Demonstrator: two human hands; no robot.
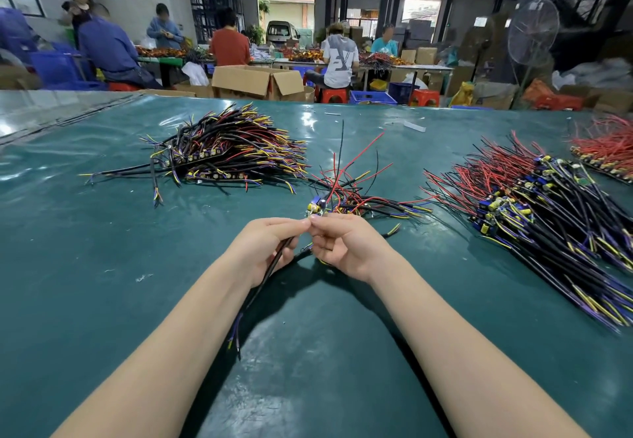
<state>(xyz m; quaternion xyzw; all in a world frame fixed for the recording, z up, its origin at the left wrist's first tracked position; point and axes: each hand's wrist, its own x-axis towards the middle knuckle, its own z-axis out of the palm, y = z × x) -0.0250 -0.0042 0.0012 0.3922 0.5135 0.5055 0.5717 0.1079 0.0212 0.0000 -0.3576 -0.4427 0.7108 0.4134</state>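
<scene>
Both hands meet over the middle of a green table (102, 266). My left hand (263, 249) pinches a black cable (260, 290) whose stripped coloured ends trail back toward me. My right hand (342, 246) has its fingertips curled against the left hand's fingertips, pinching at the same spot; what sits between the fingertips is too small to tell. Just beyond the fingers lies a small cluster of circuit boards with red and black wires (342, 194).
A heap of black cables with boards (226, 150) lies at the far left. A large pile of wired boards (534, 204) fills the right side, with red wires (609, 146) behind it. Beyond the table are cardboard boxes (253, 81), seated workers and a standing fan (532, 33).
</scene>
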